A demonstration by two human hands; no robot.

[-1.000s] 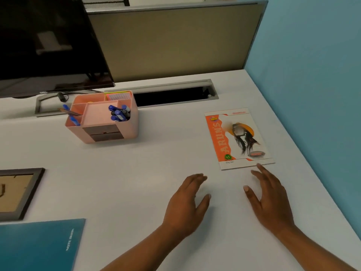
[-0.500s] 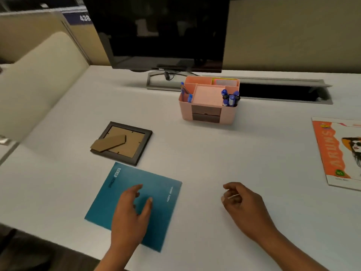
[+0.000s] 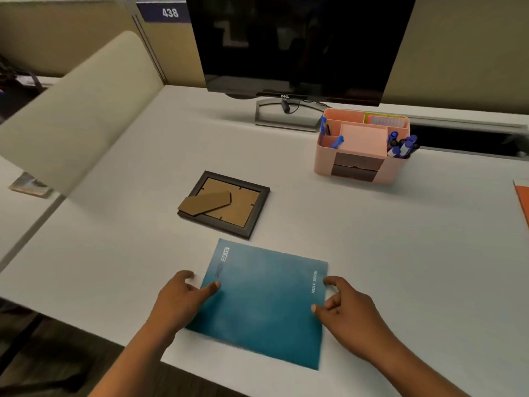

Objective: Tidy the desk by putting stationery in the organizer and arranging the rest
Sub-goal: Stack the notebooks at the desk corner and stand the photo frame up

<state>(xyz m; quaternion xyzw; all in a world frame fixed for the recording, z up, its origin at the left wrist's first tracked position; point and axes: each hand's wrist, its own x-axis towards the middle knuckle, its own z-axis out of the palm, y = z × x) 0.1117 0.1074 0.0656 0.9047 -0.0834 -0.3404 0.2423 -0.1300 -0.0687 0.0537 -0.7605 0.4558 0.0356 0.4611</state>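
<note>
A teal notebook (image 3: 263, 305) lies flat near the desk's front edge. My left hand (image 3: 180, 302) grips its left edge, thumb on the cover and fingers curled at the side. On the opposite edge, my right hand (image 3: 349, 313) pinches it with thumb and curled fingers. Behind the notebook a dark picture frame (image 3: 226, 204) lies face down with its cardboard stand showing. The pink organizer (image 3: 392, 170) stands at the back right, with blue pens (image 3: 400, 144) and coloured notes in it.
A black monitor (image 3: 297, 44) stands at the back on a grey foot. An orange magazine (image 3: 523, 199) pokes in at the right edge. A beige partition (image 3: 74, 110) borders the desk on the left. A dark cable slot (image 3: 463, 138) runs behind the organizer.
The view swung left from the magazine to the notebook. My left hand slid from the cover to the left edge, and my right hand came across to the right edge.
</note>
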